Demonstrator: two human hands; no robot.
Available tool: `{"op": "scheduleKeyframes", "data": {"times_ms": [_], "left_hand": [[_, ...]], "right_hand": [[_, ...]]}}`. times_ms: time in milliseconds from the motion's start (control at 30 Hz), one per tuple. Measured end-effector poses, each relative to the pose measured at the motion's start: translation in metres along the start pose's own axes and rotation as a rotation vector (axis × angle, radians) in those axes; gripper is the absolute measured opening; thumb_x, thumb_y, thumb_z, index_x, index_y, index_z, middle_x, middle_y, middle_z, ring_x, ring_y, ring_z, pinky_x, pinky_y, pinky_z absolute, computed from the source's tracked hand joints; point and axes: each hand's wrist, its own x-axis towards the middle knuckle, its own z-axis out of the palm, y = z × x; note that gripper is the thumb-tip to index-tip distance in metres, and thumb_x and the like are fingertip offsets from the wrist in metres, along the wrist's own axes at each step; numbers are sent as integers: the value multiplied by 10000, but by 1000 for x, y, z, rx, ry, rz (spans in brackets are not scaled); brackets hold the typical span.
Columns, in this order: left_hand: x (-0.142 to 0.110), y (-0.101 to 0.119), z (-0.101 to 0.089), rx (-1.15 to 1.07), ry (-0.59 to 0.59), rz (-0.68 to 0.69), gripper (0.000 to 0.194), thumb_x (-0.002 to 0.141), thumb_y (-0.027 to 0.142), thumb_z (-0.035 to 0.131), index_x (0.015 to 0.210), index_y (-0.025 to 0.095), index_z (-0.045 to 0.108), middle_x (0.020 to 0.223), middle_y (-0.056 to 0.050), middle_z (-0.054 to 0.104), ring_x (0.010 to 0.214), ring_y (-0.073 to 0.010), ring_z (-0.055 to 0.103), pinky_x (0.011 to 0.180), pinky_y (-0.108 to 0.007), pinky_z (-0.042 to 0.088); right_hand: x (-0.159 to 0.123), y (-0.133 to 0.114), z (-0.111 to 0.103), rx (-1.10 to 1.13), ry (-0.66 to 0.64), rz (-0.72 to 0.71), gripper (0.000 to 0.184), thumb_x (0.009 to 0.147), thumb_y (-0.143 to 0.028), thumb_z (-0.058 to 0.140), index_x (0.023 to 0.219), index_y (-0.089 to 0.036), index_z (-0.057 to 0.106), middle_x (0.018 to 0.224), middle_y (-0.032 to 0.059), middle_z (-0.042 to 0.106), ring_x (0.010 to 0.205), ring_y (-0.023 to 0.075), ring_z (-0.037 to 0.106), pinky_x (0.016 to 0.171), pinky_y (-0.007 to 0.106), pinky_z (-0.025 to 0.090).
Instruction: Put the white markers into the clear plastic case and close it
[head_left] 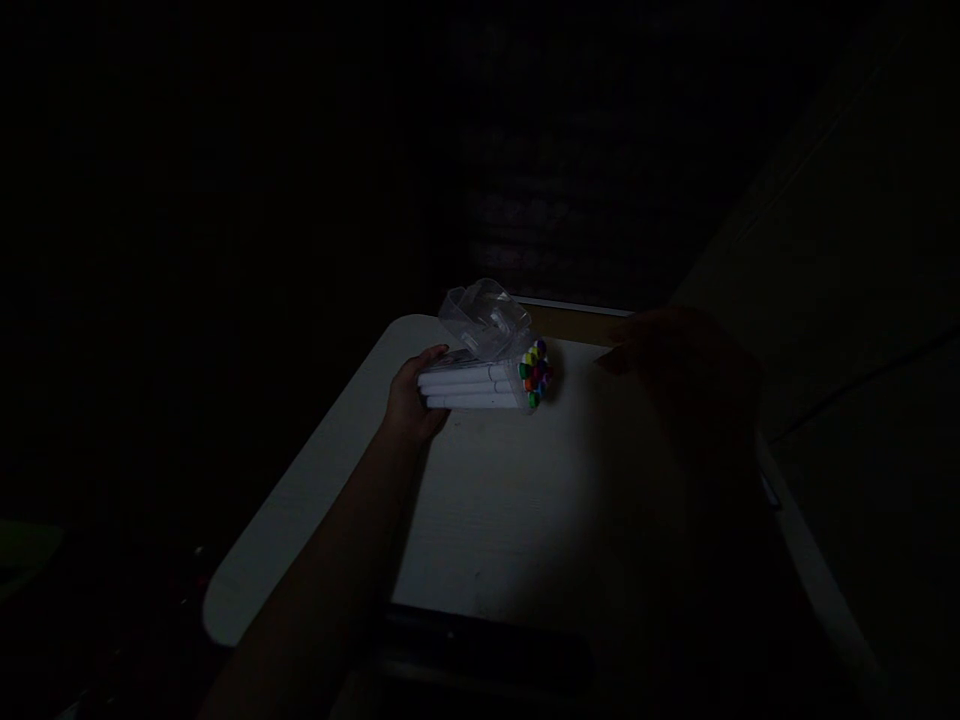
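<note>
My left hand [412, 405] is closed around the near end of a clear plastic case of marker pens [472, 386], held above the white table. The case lies on its side, and white pen barrels show through its wall. Coloured caps [534, 375] in green, red, yellow and purple face right at its open end. Its clear lid [486, 318] is flipped up and back over the case. To the right of the caps, in deep shadow, my right hand [675, 355] hovers with fingers toward the case, apart from it. Its fingers look spread, and nothing shows between them.
The white table [495, 500] has rounded corners. A dark, long object [480, 640] lies along its near edge. On the right a pale wall [847, 300] with a dark cable [892, 362] runs close by. Most of the surroundings are too dark to make out.
</note>
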Motion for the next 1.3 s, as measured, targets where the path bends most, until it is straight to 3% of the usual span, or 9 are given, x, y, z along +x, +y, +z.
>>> {"op": "scheduleKeyframes", "data": {"times_ms": [233,333,467,767,1067,1300], "left_hand": [[0,-1,1,1,1,-4,240,624,326,675,783,148,649,705,-15,650,624,-137,600,563,-236,452],[-1,0,3,-18,-18,-16,247,630,328,667,792,142,646,692,-16,643,614,-134,595,561,-234,450],[-2,1,4,-42,-14,-13,225,627,298,661,785,138,647,681,-14,638,606,-129,589,559,-227,446],[-1,1,3,-46,-6,-20,192,636,297,652,742,137,633,642,-12,625,561,-123,568,519,-223,431],[-2,1,4,-55,-82,-25,226,623,302,657,763,126,633,646,-8,637,554,-119,580,524,-215,433],[-3,0,6,-61,-66,-53,202,667,321,639,725,129,615,640,-3,629,525,-103,563,504,-205,435]], "right_hand": [[7,32,4,-141,-262,-46,197,773,-271,582,944,-190,635,994,57,673,848,177,651,645,289,536],[7,50,11,-264,-427,-60,320,777,-304,567,1064,-168,606,1133,110,633,990,237,619,758,382,535],[2,66,21,-299,-590,-146,379,787,-261,529,1160,-194,545,1230,106,581,1127,249,553,921,436,474],[-1,76,35,-231,-579,-170,591,694,-174,623,1247,-236,424,1220,85,575,1053,211,583,859,366,498],[0,75,45,-130,-470,-129,426,675,-215,690,1053,-226,495,1047,51,640,934,202,634,818,360,519],[-1,79,47,-117,-461,-222,468,724,-238,650,1167,-236,500,1196,65,578,1021,210,597,834,368,523]]}}
